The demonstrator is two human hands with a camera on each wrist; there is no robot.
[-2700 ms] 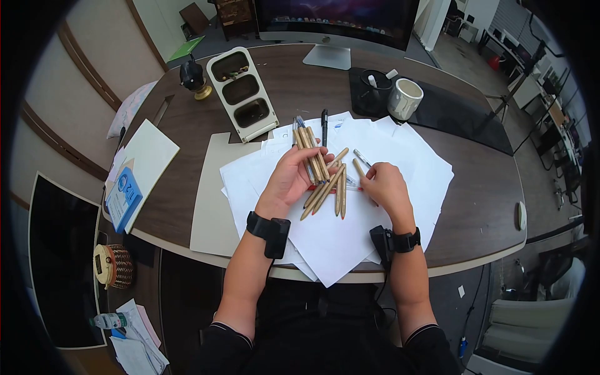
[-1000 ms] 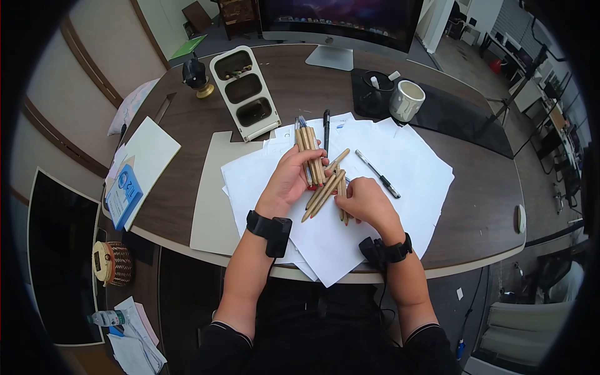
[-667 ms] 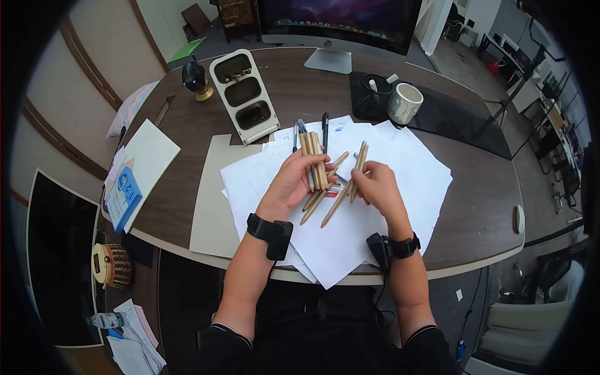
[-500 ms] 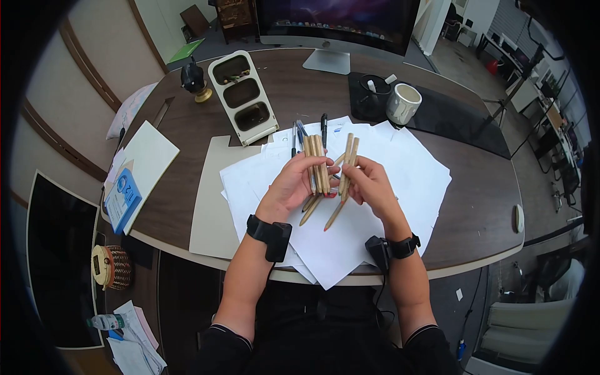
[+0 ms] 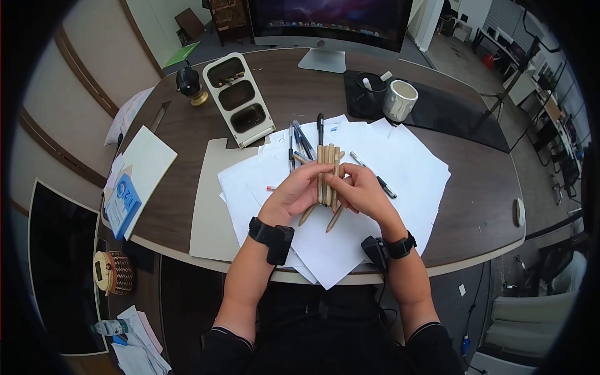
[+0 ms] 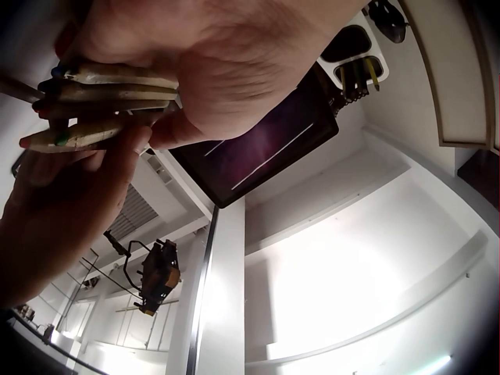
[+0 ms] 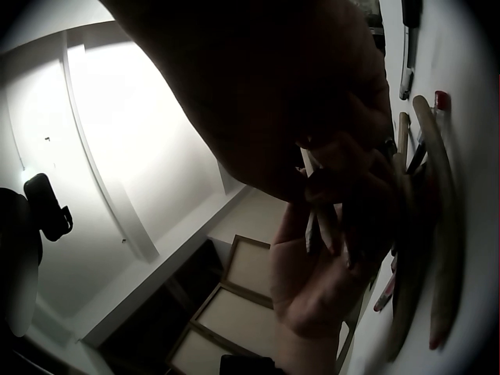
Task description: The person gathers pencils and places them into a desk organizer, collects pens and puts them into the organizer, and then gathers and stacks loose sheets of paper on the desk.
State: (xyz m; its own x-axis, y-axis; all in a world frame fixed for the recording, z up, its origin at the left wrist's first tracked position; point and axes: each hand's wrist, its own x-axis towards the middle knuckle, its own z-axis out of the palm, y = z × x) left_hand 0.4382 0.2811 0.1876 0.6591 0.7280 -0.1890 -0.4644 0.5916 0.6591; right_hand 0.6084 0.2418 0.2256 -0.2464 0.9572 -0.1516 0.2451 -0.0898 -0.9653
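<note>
In the head view my left hand (image 5: 294,192) grips an upright bundle of wooden coloured pencils (image 5: 326,154) over the papers. Against the bundle's right side, my right hand (image 5: 362,190) pinches pencils between thumb and fingers. The left wrist view shows coloured tips on the bundled pencils (image 6: 109,94), with both hands close around them. Loose pencils (image 7: 445,226) lie on the paper below the hands in the right wrist view. Several pens (image 5: 301,140) and a black marker (image 5: 320,128) lie beyond the bundle; a black-and-clear pen (image 5: 375,176) lies to the right.
White sheets (image 5: 325,256) spread across the dark desk. A three-compartment organizer (image 5: 257,132) stands back left, holding short stubs in its far compartment. At the back right are a mug (image 5: 400,101), a black round holder (image 5: 369,94) and a monitor (image 5: 331,25).
The right hand picked pencils up from the pile and brought them left against the bundle. The left hand shifted right with the bundle, uncovering pens and a red-ended item on the paper.
</note>
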